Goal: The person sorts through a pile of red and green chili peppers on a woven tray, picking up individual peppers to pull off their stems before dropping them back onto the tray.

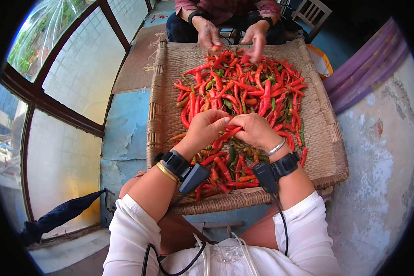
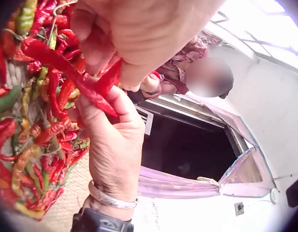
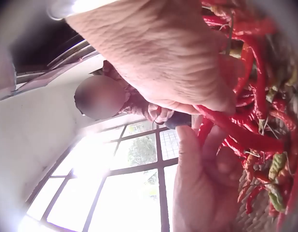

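Note:
Close together over the near half of the heap, my left hand and right hand work on red chili peppers. A long, glossy red chili pepper slants between their fingertips. In the left wrist view, the thumb and fingers of the right hand pinch this chili, and a second red piece crosses it by the left fingers. The right wrist view has the chili running out from under the right hand, with the left hand's thumb raised beside a red piece.
Red chilies, some green or orange, are heaped on a shallow woven tray with a raised rim. Across it, another person's hands handle chilies. Windows line the left; a peeling wall and purple curtain stand right.

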### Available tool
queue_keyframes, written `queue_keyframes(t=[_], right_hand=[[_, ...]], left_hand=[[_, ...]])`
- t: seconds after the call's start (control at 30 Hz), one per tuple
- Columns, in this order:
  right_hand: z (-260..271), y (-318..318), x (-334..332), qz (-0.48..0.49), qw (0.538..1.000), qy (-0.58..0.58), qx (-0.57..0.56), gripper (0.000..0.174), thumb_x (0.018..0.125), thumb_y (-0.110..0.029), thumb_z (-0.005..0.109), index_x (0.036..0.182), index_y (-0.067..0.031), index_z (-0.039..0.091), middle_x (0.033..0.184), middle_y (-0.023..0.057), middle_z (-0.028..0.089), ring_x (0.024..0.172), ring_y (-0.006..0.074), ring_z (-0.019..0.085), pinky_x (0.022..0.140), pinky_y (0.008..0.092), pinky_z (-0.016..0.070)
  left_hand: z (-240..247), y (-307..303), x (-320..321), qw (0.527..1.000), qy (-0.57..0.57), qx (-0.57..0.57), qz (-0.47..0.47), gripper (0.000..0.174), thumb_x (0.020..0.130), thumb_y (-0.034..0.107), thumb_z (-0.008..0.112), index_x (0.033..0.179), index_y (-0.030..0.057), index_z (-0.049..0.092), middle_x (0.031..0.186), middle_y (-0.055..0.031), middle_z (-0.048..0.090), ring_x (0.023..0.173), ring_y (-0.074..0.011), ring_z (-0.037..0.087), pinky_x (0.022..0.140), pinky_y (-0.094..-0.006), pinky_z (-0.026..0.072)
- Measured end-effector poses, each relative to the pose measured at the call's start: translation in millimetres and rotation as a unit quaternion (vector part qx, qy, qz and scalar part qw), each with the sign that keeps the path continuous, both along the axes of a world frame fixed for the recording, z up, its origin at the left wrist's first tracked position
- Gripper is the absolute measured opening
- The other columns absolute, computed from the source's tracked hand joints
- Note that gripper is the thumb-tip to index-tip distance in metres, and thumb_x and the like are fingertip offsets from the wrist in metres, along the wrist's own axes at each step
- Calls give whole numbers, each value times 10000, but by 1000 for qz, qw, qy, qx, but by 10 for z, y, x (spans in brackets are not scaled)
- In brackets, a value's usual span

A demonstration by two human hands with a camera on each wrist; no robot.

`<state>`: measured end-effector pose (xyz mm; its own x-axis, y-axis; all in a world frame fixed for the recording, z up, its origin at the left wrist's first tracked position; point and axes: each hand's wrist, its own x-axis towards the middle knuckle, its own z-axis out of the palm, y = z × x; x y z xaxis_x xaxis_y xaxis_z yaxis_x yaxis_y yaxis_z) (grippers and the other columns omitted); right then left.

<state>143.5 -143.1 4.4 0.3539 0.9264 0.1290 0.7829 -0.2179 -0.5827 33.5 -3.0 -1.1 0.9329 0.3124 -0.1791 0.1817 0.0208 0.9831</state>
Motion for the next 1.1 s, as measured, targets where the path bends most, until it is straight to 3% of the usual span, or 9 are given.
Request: queue_keyframes(t=[0.13, 0.2, 0.5, 0.6, 0.67, 0.73, 0.83, 0.87, 1.1], right_hand=[[61, -44, 40, -58, 987, 151, -5, 211, 711, -128, 614, 901, -38, 617, 733, 119, 617, 678, 238, 602, 619, 343, 459], [86, -97, 130, -72, 961, 267, -1, 174, 750, -140, 615, 856, -2, 621, 660, 36, 582, 610, 100, 543, 569, 262, 433], [278, -258, 347, -143, 965, 166, -143, 193, 804, -89, 531, 961, 11, 586, 648, -11, 524, 527, 66, 495, 490, 210, 413], [276, -142, 280, -141, 904, 404, 24, 318, 801, -81, 545, 1101, 21, 513, 691, 12, 542, 582, 95, 528, 530, 230, 437], [306, 27, 158, -209, 786, 458, 358, 346, 812, -59, 546, 1136, 44, 481, 806, 63, 589, 776, 159, 575, 700, 268, 475], [120, -26, 229, -193, 784, 473, 353, 332, 783, -70, 592, 1098, 12, 531, 923, 95, 586, 946, 160, 539, 799, 259, 446], [-132, -74, 249, -121, 989, 89, 3, 284, 716, -109, 646, 994, -67, 604, 937, 100, 573, 977, 240, 512, 820, 325, 438], [-199, -85, 201, -54, 995, -66, -45, 270, 691, -122, 660, 956, -88, 620, 911, 102, 571, 949, 273, 515, 814, 354, 441], [-254, -130, -19, -47, 963, -226, -136, 142, 651, -82, 591, 792, -78, 574, 916, 71, 459, 914, 262, 478, 706, 386, 458]], left_hand=[[0, 79, 4, 999, 11, -29, 9, 156, 839, 166, 589, 877, 14, 601, 691, 15, 569, 576, -39, 475, 500, -202, 392], [70, 87, 8, 998, 17, -17, 62, 135, 836, 158, 592, 822, 23, 600, 640, 32, 543, 546, -27, 445, 478, -194, 362], [-105, 123, 14, 997, 8, 54, 46, 144, 835, 145, 579, 826, 2, 595, 637, 17, 539, 570, -39, 462, 506, -211, 390], [-201, 103, 7, 997, 19, 77, -5, 169, 819, 162, 593, 856, -4, 597, 644, -11, 556, 584, -77, 501, 531, -235, 414], [-208, 74, -20, 995, 31, 85, -33, 189, 808, 172, 601, 873, -5, 598, 655, -37, 579, 592, -113, 538, 548, -260, 434], [-196, 55, -61, 955, -1, 270, -118, 207, 790, 193, 603, 887, 10, 604, 717, -104, 619, 656, -220, 600, 597, -322, 463], [-188, 33, -66, 935, 23, 319, -151, 246, 741, 224, 621, 891, 30, 613, 785, -142, 623, 755, -303, 600, 662, -380, 466], [-186, 31, -65, 924, 34, 341, -168, 252, 727, 230, 626, 887, 35, 617, 787, -142, 623, 763, -308, 597, 667, -384, 465], [-349, 14, -86, 878, 37, 425, -216, 375, 696, 322, 641, 954, 57, 579, 792, -163, 617, 774, -329, 600, 675, -425, 479]])
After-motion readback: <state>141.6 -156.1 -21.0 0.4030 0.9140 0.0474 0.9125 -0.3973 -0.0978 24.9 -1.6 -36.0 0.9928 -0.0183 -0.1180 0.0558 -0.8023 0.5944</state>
